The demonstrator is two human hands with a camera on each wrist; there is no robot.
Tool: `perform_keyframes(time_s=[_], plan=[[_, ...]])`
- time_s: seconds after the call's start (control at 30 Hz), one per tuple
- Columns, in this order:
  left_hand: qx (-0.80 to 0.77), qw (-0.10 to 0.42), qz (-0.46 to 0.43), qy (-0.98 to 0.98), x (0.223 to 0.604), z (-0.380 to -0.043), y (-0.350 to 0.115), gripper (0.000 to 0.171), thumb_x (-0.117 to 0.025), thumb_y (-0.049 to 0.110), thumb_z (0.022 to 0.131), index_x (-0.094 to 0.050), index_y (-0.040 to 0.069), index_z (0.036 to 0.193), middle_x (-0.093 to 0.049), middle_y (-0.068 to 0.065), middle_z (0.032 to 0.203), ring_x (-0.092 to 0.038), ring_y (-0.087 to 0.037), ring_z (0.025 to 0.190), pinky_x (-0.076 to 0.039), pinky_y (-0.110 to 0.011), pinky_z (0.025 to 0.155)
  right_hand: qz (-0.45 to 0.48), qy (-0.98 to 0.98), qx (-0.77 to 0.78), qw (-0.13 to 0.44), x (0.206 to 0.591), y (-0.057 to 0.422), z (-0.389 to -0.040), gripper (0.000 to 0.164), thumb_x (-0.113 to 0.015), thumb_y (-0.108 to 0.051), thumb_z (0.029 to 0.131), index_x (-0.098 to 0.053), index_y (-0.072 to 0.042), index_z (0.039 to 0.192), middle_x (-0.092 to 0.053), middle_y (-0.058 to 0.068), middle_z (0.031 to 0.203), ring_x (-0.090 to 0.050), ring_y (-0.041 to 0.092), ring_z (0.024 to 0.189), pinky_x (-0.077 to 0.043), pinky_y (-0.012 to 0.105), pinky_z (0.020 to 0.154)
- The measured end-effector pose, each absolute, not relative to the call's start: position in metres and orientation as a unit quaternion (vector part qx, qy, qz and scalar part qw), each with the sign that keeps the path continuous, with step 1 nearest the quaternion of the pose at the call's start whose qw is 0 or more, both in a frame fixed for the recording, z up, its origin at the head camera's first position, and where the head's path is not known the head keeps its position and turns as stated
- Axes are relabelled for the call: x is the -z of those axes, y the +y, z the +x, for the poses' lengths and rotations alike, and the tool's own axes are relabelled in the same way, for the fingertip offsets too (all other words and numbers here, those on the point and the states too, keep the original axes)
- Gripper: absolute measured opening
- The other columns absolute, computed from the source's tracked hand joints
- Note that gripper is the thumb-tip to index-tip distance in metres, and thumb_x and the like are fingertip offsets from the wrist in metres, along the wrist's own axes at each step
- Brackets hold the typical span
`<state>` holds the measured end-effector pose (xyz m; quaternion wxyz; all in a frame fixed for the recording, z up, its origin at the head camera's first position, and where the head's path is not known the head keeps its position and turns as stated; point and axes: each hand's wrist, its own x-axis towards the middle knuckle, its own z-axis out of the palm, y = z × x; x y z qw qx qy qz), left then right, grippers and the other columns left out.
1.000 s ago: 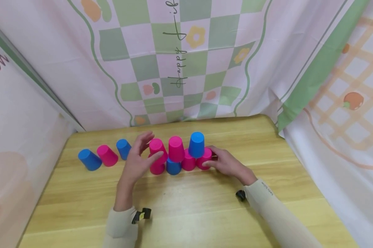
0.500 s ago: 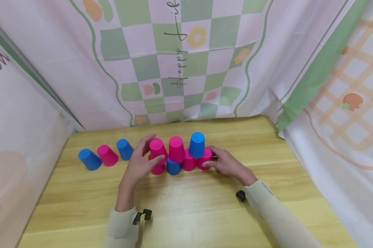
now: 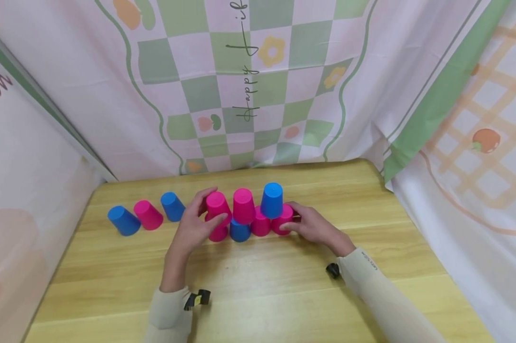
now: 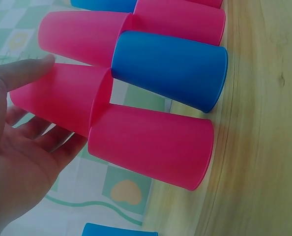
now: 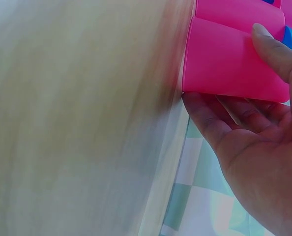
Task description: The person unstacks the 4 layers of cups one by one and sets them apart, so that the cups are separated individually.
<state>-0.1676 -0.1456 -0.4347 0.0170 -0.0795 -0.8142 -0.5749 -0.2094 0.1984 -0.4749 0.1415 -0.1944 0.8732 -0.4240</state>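
Upturned cups form a two-row stack on the wooden table (image 3: 283, 295). In the head view my left hand (image 3: 203, 213) wraps thumb and fingers around the upper left pink cup (image 3: 218, 205), which stands over a lower pink cup (image 3: 217, 233) and a blue cup (image 3: 240, 231). The left wrist view shows my left hand (image 4: 23, 147) with its thumb (image 4: 30, 70) on that upper pink cup (image 4: 62, 101). My right hand (image 3: 298, 221) grips the lower right pink cup (image 3: 282, 219); the right wrist view shows its thumb (image 5: 276, 49) on this cup (image 5: 229, 64) and its fingers (image 5: 210, 115) behind it.
A pink cup (image 3: 243, 206) and a blue cup (image 3: 272, 200) complete the upper row. Three loose cups stand in a line at the left: blue (image 3: 123, 220), pink (image 3: 148, 215), blue (image 3: 172, 206). A patterned cloth (image 3: 249, 95) hangs close behind the table.
My left hand's spread fingers have closed in around the upper left pink cup. The right hand has stayed on the lower right pink cup.
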Motion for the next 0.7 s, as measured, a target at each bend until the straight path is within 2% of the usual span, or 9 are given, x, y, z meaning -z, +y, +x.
perform_keyframes(time_s=[0.23, 0.7], plan=[[0.573, 0.018, -0.075, -0.816, 0.4335, -0.1671, -0.1446, 0.072, -0.082, 0.016, 0.092, -0.047, 0.02, 0.155, -0.06, -0.009, 0.143, -0.057, -0.032, 0.135, -0.046, -0.058, 0.115, -0.198, 0.87, 0.429, 0.141, 0.4755, 0.1982, -0.2109, 0.058, -0.078, -0.032, 0.096, -0.056, -0.014, 0.147, -0.069, 0.005, 0.131, -0.066, 0.025, 0.118, -0.059, 0.045, 0.102], [0.571, 0.053, -0.076, -0.816, 0.4259, -0.1655, -0.1519, 0.071, -0.083, 0.017, 0.092, -0.048, 0.02, 0.154, -0.061, -0.006, 0.142, -0.059, -0.029, 0.133, -0.05, -0.056, 0.113, -0.203, 0.867, 0.432, 0.142, 0.4788, 0.1999, -0.2129, 0.059, -0.079, -0.034, 0.095, -0.057, -0.015, 0.147, -0.07, 0.004, 0.13, -0.066, 0.025, 0.119, -0.058, 0.045, 0.103]])
